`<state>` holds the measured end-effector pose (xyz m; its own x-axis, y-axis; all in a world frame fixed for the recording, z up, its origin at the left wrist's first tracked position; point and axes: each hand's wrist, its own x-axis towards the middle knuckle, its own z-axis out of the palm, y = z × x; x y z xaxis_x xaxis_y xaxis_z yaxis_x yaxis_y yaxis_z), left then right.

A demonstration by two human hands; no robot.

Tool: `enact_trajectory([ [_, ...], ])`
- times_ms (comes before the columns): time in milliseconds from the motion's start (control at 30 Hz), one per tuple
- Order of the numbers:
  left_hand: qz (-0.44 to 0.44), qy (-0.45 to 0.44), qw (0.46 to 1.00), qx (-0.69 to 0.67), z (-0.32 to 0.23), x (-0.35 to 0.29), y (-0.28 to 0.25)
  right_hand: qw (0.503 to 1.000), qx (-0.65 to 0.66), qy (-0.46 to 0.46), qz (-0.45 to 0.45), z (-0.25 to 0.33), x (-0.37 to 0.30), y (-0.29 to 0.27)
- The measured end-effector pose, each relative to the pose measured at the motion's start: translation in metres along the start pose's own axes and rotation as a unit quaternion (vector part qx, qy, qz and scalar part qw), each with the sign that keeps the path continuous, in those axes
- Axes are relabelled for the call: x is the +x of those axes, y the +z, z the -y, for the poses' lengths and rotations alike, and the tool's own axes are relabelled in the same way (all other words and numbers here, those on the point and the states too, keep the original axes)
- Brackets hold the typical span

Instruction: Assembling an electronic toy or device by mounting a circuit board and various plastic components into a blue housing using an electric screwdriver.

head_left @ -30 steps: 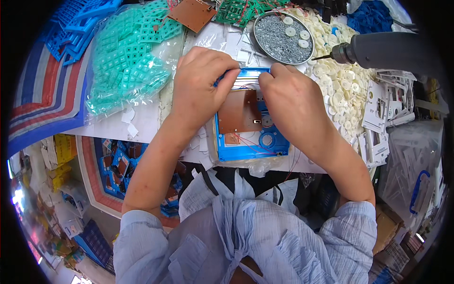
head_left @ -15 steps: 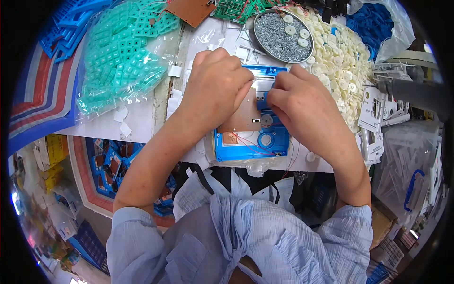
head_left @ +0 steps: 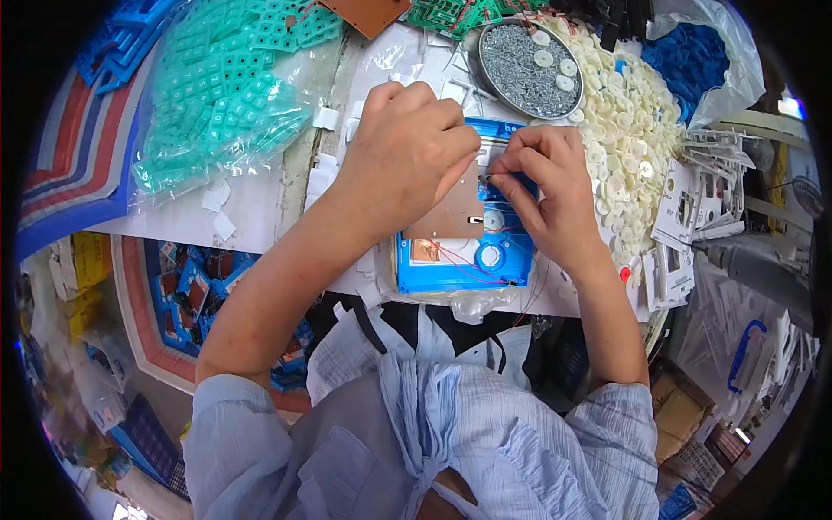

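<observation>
A blue plastic casing [head_left: 459,270] lies in front of me with a brown circuit board [head_left: 444,215] inside it and thin red wires across its lower part. My left hand [head_left: 407,152] rests over the board's upper left, its fingers curled together; whatever their tips hold is hidden. At the board's upper right edge, my right hand [head_left: 550,186] pinches thumb against fingers on something small that I cannot make out. Just below those fingertips is a round whitish part [head_left: 493,220] in the casing.
A round dish of screws [head_left: 529,74] stands behind the casing, next to a heap of cream discs [head_left: 628,143]. A clear bag of green keypads [head_left: 230,104] lies at left. A dark power screwdriver [head_left: 758,269] is at right. Below left, a bin [head_left: 156,347] holds blue assemblies.
The blue piece seen at my right fingertips earlier no longer shows there. My right hand now pinches close to the board's edge. The screwdriver at right sits lower in view.
</observation>
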<state>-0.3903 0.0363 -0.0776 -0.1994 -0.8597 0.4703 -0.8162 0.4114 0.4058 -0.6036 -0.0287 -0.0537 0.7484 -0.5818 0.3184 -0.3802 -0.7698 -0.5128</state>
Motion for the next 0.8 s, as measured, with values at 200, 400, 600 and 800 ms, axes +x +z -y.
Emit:
enact_trajectory([
  [200, 0.006, 0.007, 1.0, -0.007, 0.001, 0.001, -0.003, 1.0, -0.018, 0.016, -0.005, 0.002, -0.003, 0.004],
  [400, 0.044, 0.054, 0.998, 0.004, 0.001, 0.008, -0.008, 0.995, -0.065, -0.042, 0.065, 0.015, -0.006, -0.014],
  [600, 0.131, 0.143, 0.98, 0.052, -0.003, 0.032, -0.012, 0.992, -0.094, -0.022, 0.076, 0.028, -0.013, -0.017],
  [800, 0.23, 0.199, 0.946, 0.115, -0.016, 0.052, -0.009, 0.994, -0.086, 0.005, 0.071, 0.027, -0.021, -0.016],
])
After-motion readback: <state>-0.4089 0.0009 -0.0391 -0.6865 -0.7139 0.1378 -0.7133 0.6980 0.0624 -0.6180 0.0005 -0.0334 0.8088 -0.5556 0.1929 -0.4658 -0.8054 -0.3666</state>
